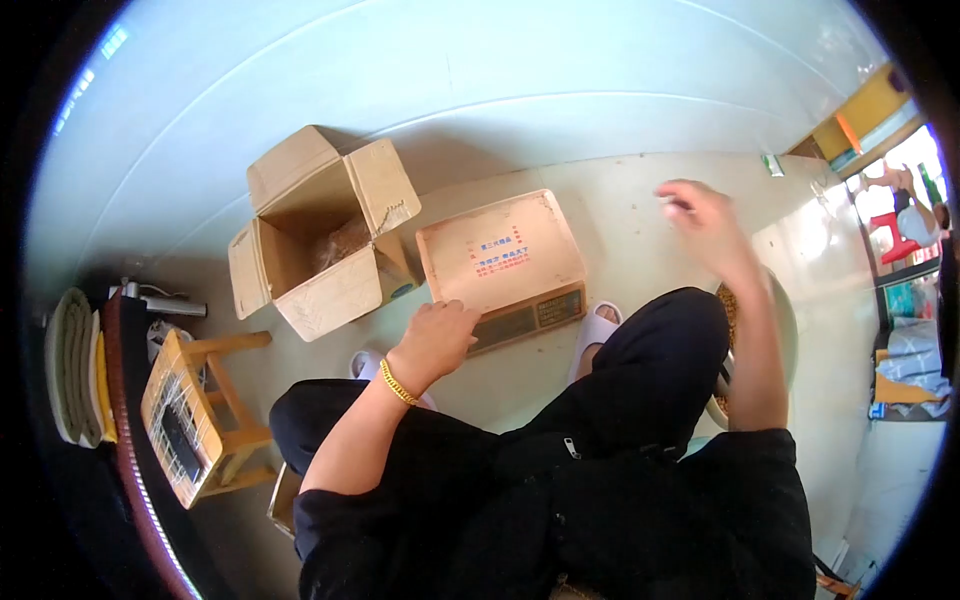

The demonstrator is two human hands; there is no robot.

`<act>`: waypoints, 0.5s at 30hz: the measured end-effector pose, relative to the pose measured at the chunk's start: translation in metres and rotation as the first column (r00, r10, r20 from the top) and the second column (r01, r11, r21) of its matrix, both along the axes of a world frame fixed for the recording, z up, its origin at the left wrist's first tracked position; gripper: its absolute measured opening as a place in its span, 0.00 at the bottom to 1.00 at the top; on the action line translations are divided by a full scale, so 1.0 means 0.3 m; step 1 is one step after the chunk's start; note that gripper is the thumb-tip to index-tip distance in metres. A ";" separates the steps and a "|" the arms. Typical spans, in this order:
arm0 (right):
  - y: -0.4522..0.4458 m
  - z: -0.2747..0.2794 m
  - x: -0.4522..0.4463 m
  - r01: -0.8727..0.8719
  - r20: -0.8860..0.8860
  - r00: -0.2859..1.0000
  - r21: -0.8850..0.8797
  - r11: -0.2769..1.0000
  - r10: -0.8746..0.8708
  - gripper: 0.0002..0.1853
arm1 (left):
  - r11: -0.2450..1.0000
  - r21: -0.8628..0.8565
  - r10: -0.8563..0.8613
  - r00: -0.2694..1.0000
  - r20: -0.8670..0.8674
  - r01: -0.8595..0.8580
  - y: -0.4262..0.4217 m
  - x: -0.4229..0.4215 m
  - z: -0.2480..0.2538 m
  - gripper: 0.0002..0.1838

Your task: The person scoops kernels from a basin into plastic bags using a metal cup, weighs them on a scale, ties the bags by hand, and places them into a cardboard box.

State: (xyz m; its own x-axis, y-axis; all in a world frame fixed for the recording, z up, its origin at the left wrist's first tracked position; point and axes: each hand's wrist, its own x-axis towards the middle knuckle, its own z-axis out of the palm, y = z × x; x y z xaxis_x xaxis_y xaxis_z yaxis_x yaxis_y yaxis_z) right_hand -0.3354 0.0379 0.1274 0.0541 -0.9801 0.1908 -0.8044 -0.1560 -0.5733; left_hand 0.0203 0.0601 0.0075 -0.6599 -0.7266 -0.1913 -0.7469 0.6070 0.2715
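Note:
My left hand [437,338], with a gold bracelet on its wrist, is at the front left corner of a digital scale [500,250]. Its fingers curl downward, so whatever they hold, if anything, is hidden. The scale lies on the floor with printed brown cardboard on top and a dark display and keypad along its front. My right hand [705,222] is raised to the right of the scale, touching nothing around it. Its fingers are bent together, with a small dark spot between them that I cannot make out. An opened cardboard box [330,305] stands left of the scale, clear plastic inside.
Beside my right leg stands a round basin [785,325] with small brown pieces in it, partly hidden by my arm. A wooden stool [225,440] is on the left. Pale wall panels [480,60] rise behind. Another person [915,215] appears at the far right.

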 end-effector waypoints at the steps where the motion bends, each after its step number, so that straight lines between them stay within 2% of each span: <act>1: 0.035 0.000 -0.058 0.055 -0.004 0.998 -0.083 0.995 -0.055 0.09 | 1.000 -0.001 -0.008 1.000 -0.007 0.008 -0.006 -0.011 0.005 0.15; 2: 0.077 -0.007 -0.113 0.103 -0.005 0.994 -0.165 0.981 -0.105 0.09 | 0.998 -0.053 -0.026 0.997 -0.072 0.022 -0.011 -0.028 0.020 0.16; 4: 0.173 -0.056 -0.224 0.257 -0.132 0.953 -0.124 0.958 -0.272 0.10 | 0.995 -0.100 -0.032 0.990 -0.138 0.018 -0.017 -0.043 0.072 0.16; 6: 0.290 -0.146 -0.315 0.328 -0.265 0.906 -0.055 0.943 -0.331 0.09 | 0.968 -0.247 -0.023 0.966 -0.259 -0.044 -0.028 -0.042 0.183 0.17; 8: 0.417 -0.202 -0.332 0.337 -0.484 0.825 0.006 0.941 -0.292 0.09 | 0.948 -0.278 -0.004 0.872 -0.489 -0.152 -0.040 0.030 0.351 0.18; 9: 0.480 -0.258 -0.369 0.379 -0.482 0.819 0.049 0.924 -0.311 0.09 | 0.928 -0.260 0.072 0.812 -0.579 -0.267 -0.024 0.087 0.456 0.19; 10: 0.540 -0.309 -0.397 0.417 -0.483 0.813 0.095 0.904 -0.325 0.09 | 0.833 -0.174 0.308 0.701 -0.644 -0.526 0.010 0.135 0.518 0.19; 12: 0.626 -0.342 -0.355 0.444 -0.414 0.838 0.135 0.886 -0.356 0.09 | 0.610 -0.190 0.413 0.513 -0.753 -0.770 0.076 0.284 0.573 0.15; 13: 0.652 -0.362 -0.331 0.468 -0.339 0.854 0.166 0.868 -0.395 0.09 | 0.574 -0.114 0.420 0.411 -0.809 -0.811 0.116 0.377 0.560 0.14; 14: 0.673 -0.395 -0.318 0.460 -0.331 0.860 0.173 0.871 -0.389 0.09 | 0.467 -0.108 0.586 0.399 -0.706 -0.878 0.178 0.476 0.543 0.13; 15: 0.694 -0.436 -0.306 0.420 -0.281 0.882 0.106 0.901 -0.378 0.09 | 0.354 -0.121 0.792 0.366 -0.489 -0.927 0.243 0.586 0.506 0.15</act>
State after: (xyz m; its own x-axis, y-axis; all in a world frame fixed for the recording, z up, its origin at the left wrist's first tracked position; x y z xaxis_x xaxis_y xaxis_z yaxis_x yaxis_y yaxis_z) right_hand -0.4272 0.2461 -0.0034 -0.3233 -0.9442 0.0631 -0.8975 0.2848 -0.3368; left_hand 0.1962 0.1331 0.1593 0.4171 -0.8751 0.2455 -0.8154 -0.2410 0.5264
